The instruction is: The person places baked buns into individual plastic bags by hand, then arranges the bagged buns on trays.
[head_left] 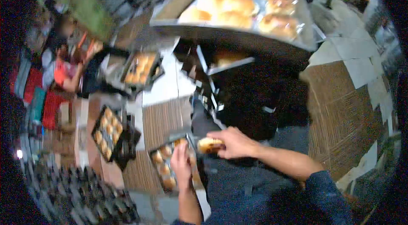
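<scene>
My right hand (236,143) is closed around a golden bun (209,145), which shows a darker, filled-looking underside, in front of my lap. My left hand (181,165) is raised beside it, fingers loosely extended and somewhat blurred, with no object visible in them. Below and behind the left hand lies a black tray (158,174) of several browned buns (166,169). The left hand and forearm hide part of that tray. The two hands are apart.
A large cardboard box (178,6) of buns, partly under clear wrap, stands ahead. More bun trays sit at left: one tray (105,150) low, another tray (154,72) beside a seated person (70,70). Plastic crates (80,195) are at lower left. Brown striped tiles (335,97) cover the floor.
</scene>
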A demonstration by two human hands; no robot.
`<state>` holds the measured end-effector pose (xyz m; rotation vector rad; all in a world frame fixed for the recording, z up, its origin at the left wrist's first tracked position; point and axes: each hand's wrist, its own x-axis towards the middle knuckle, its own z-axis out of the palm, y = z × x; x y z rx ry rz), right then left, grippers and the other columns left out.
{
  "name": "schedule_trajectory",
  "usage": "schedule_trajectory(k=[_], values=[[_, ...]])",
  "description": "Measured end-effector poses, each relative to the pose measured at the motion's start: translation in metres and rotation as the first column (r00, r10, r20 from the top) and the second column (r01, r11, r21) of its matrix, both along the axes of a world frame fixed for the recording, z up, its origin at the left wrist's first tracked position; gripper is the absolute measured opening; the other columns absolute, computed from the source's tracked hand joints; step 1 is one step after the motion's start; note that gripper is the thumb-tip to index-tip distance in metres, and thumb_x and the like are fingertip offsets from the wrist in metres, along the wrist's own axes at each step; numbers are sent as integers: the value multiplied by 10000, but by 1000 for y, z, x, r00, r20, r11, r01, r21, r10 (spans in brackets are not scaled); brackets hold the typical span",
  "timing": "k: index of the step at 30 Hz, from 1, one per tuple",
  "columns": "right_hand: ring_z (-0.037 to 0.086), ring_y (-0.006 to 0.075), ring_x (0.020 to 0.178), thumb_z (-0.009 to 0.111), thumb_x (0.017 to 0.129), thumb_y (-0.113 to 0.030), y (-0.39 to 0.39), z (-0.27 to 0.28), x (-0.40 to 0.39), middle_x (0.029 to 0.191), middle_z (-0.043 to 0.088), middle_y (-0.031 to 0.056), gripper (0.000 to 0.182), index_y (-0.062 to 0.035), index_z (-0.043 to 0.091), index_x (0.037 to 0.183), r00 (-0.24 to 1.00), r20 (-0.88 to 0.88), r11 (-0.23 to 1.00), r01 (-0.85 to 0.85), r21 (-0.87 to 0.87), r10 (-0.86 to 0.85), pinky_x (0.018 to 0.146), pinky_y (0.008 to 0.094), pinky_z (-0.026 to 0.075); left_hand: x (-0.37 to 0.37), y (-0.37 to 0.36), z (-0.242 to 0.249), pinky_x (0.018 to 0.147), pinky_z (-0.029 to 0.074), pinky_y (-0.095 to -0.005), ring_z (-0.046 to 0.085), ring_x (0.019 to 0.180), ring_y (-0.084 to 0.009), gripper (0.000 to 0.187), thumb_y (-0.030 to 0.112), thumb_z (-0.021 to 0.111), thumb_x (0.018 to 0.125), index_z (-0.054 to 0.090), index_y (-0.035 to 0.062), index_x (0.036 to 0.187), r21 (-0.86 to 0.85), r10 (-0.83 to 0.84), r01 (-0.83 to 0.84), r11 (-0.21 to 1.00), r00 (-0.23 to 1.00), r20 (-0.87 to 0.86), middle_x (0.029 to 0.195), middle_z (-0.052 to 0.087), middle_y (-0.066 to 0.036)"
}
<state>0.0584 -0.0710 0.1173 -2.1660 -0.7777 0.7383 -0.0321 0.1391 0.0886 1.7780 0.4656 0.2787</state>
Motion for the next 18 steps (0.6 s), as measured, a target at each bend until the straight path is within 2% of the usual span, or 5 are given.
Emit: schedule_trajectory(k=[7,8,13,16,18], values=[[605,273,1075,747,747,-178,-96,203,28,1230,567,170,607,-15,479,1267,685,532,791,108,602,-498,946,367,471,9,-12,-30,692,390,-232,474,741,-84,161,169,563,921,587,29,845,-129,12,-3,992,998,69,792,558,13],[619,253,1026,716,775,-191,-92,213,41,1155,590,143,551,-36,469,1243,772,82,482,305,821,-630,914,346,487,14,-18,-36,682,391,-227,477,735,-81,144,152,568,916,589,30,842,-135,-23,33,990,997,79,786,559,12],[646,143,694,706,826,-432,-159,251,234,812,652,65,500,-27,620,1106,679,139,613,531,585,-721,586,310,531,45,-90,-2,667,410,-259,474,689,-104,126,167,646,865,620,46,841,-73,-260,267,961,961,90,766,539,-4],[679,234,688,610,886,-367,-189,243,270,816,705,157,454,10,629,1139,-137,803,624,558,547,-580,675,345,540,60,-128,-28,676,446,-366,534,702,-250,233,272,720,793,627,62,836,371,-466,352,860,837,287,790,564,-93],[674,269,726,564,909,-215,-161,243,214,852,693,191,319,16,640,1115,-159,703,652,278,706,-693,723,344,524,52,-142,-66,750,468,-452,573,827,-358,314,332,739,752,654,64,893,517,-568,439,735,815,116,850,601,-145]])
